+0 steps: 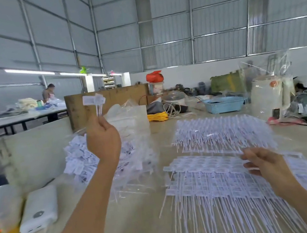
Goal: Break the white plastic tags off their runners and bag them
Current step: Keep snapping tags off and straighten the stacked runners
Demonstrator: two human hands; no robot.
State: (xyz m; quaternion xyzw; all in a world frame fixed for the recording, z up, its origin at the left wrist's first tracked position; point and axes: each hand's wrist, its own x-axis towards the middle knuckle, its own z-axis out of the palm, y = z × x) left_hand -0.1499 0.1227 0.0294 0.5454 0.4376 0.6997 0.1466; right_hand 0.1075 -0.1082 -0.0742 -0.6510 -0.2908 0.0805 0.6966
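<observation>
Print on the white tags (pixel 215 175) is too blurred to read.

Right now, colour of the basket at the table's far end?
Light blue basket, best in the head view.
</observation>
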